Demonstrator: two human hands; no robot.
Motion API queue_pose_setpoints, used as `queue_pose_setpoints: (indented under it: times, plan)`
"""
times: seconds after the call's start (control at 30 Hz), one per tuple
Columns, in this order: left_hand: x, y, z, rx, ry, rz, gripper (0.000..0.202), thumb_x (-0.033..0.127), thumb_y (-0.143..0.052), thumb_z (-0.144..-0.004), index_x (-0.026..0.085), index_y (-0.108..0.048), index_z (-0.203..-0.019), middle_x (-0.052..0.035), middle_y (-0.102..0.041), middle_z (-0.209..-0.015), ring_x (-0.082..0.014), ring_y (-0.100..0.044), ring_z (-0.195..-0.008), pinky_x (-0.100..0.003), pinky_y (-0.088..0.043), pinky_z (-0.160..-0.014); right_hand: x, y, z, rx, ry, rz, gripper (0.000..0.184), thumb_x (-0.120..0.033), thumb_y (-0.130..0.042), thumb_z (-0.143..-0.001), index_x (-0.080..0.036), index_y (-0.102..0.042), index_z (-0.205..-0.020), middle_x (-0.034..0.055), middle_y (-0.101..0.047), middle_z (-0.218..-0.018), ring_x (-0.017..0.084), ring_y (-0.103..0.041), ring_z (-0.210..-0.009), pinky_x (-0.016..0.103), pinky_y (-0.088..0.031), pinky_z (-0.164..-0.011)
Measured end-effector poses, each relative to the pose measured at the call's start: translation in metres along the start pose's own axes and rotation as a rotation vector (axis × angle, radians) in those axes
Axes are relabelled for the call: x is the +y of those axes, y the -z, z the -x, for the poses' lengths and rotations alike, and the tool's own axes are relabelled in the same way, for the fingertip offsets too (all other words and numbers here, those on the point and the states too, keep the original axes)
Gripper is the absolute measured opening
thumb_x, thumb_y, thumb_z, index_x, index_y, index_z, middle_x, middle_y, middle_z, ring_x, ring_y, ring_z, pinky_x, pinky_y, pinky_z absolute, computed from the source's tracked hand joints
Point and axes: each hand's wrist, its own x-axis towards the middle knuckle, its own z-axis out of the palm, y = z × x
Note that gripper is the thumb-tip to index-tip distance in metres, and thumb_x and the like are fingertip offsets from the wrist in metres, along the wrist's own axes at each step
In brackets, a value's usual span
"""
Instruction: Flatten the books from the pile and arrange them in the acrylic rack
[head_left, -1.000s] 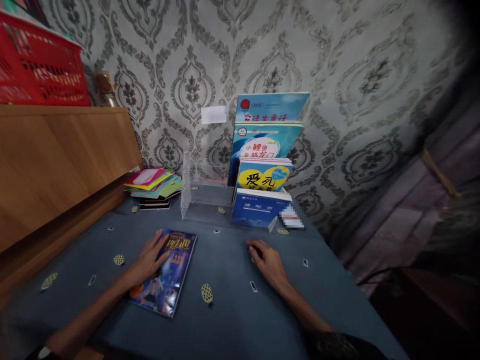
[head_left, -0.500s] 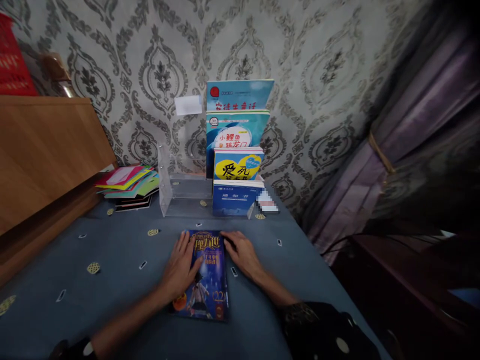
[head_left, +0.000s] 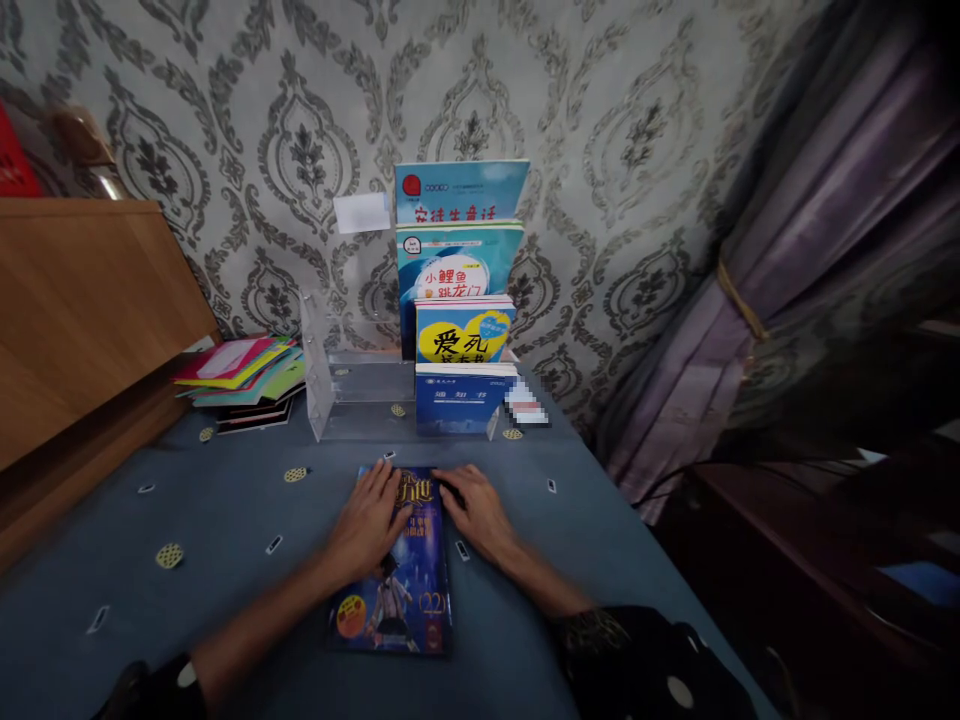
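Moved: over the last second the dark glossy magazine with a figure on its cover [head_left: 394, 595] has gone from a slant at the lower left to the lower centre of the frame, now nearly square to me. My right hand [head_left: 476, 512] has come off the bare cloth and onto it.
Left hand: my left hand [head_left: 367, 522] lies flat, palm down, with the fingers stretched and a little spread on the upper left of the cover. It presses and grips nothing.
Right hand: opened out as well, with its fingertips on the magazine's upper right corner and its heel over the cloth beside the right edge. Nothing is clasped.
Magazine: it lies flat on the blue-grey tablecloth with small gold and white motifs [head_left: 225, 520]. Its top edge points up the frame, and its lower half shows uncovered below my hands.
Stand: a clear acrylic tiered rack [head_left: 341, 385] sits at frame centre, near the magazine's top edge but not touching it.
Books: four blue-covered books [head_left: 459, 330] stand stepped one behind the other in the rack's right half.
Left of frame: a fanned pile of pink, yellow and green booklets [head_left: 240, 368] lies beside the rack, next to a brown wooden cabinet [head_left: 75, 300].
Right of frame: a purple curtain gathered by a band [head_left: 750, 300].
Upper centre: a small white card [head_left: 362, 212] shows against the grey damask wallpaper [head_left: 600, 150]. I can't tell what holds it.
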Motion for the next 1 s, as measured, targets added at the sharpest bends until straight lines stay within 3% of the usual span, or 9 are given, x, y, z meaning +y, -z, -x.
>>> queue_pose_setpoints:
  times: [0.3, 0.43, 0.63, 0.8, 1.0]
  plan:
    - [0.013, 0.014, -0.025, -0.145, -0.247, 0.094, 0.059, 0.049, -0.037, -0.1, 0.014, -0.037, -0.147, -0.0145, -0.036, -0.155, -0.0238, -0.029, -0.145, -0.045, -0.03, -0.118, 0.008, -0.007, 0.0, 0.018, 0.024, -0.017, 0.033, -0.016, -0.048, -0.09, -0.018, -0.069, -0.115, 0.0097, -0.074, -0.1, 0.024, -0.063, -0.097, 0.043, -0.049, -0.09]
    - [0.013, 0.016, -0.03, -0.154, -0.284, 0.119, 0.059, 0.049, -0.038, -0.1, 0.015, -0.035, -0.148, -0.0145, -0.037, -0.155, -0.0232, -0.03, -0.145, -0.044, -0.031, -0.118, 0.009, -0.007, 0.001, 0.031, 0.021, -0.031, 0.032, -0.016, -0.049, -0.089, -0.018, -0.069, -0.114, 0.0102, -0.073, -0.103, 0.025, -0.063, -0.098, 0.043, -0.05, -0.089]
    - [0.017, 0.014, -0.028, -0.111, -0.263, 0.067, 0.054, 0.044, -0.042, -0.1, 0.014, -0.039, -0.145, -0.0147, -0.042, -0.152, -0.0247, -0.035, -0.143, -0.046, -0.033, -0.116, 0.006, -0.006, 0.001, 0.046, 0.011, -0.019, 0.03, -0.015, -0.048, -0.09, -0.017, -0.068, -0.112, 0.0109, -0.072, -0.105, 0.025, -0.062, -0.1, 0.044, -0.05, -0.092]
    - [0.019, 0.015, -0.024, -0.018, -0.187, 0.026, 0.046, 0.039, -0.042, -0.1, 0.014, -0.043, -0.139, -0.0166, -0.054, -0.142, -0.0252, -0.046, -0.136, -0.048, -0.038, -0.113, 0.002, -0.015, -0.001, 0.061, 0.029, 0.0, 0.033, -0.018, -0.044, -0.094, -0.019, -0.065, -0.118, 0.0128, -0.067, -0.123, 0.025, -0.059, -0.117, 0.048, -0.045, -0.102]
    - [0.008, 0.024, -0.017, 0.067, -0.082, 0.021, 0.038, 0.023, -0.039, -0.098, 0.018, -0.042, -0.136, -0.0148, -0.064, -0.13, -0.0243, -0.059, -0.123, -0.047, -0.044, -0.107, -0.014, -0.027, -0.009, -0.053, 0.113, 0.038, 0.037, -0.021, -0.041, -0.096, -0.021, -0.061, -0.128, 0.0114, -0.064, -0.131, 0.023, -0.053, -0.129, 0.049, -0.037, -0.111]
